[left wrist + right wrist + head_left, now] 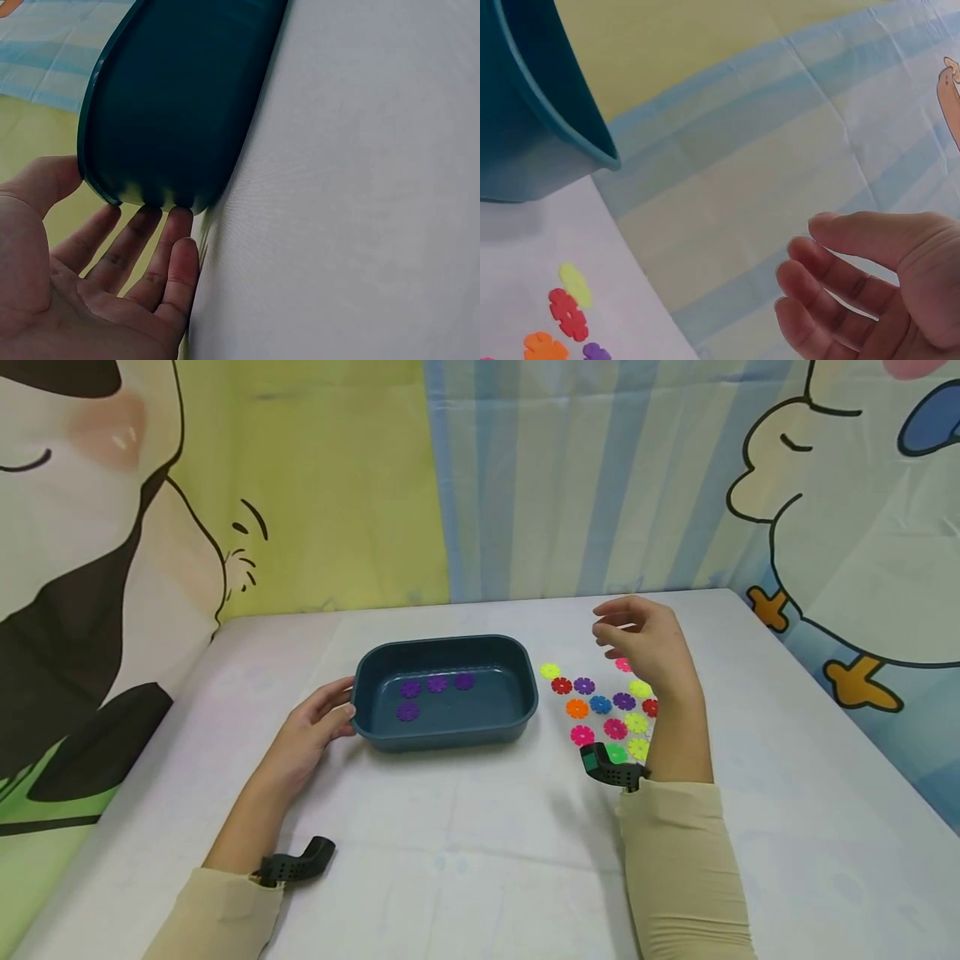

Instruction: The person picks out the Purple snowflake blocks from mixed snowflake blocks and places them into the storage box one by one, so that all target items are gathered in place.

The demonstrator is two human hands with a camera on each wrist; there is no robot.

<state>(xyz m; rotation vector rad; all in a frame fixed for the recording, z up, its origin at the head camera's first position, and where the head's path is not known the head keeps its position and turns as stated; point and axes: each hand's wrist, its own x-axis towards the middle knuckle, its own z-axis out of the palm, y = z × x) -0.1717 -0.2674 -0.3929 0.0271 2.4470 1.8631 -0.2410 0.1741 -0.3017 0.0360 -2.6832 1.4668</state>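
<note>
A dark teal plastic basin [450,740] stands on the white table, with several purple flower-shaped plastic discs [437,683] lying on its floor. At its left end my left hand [318,722] rests its fingertips on the outer wall; in the left wrist view the thumb [56,180] touches near the rim. My right hand [648,639] is raised above the far side of a spread of loose discs, fingers loosely bent. Nothing shows between its thumb and fingers in the right wrist view. Below it lie orange [577,708], blue [600,704], red, pink, yellow, green and purple discs.
The white table [450,860] reaches back to a wall cloth [540,485] printed with stripes and cartoon animals. Black wrist camera mounts [296,862] sit on both forearms. My right forearm hides some of the discs.
</note>
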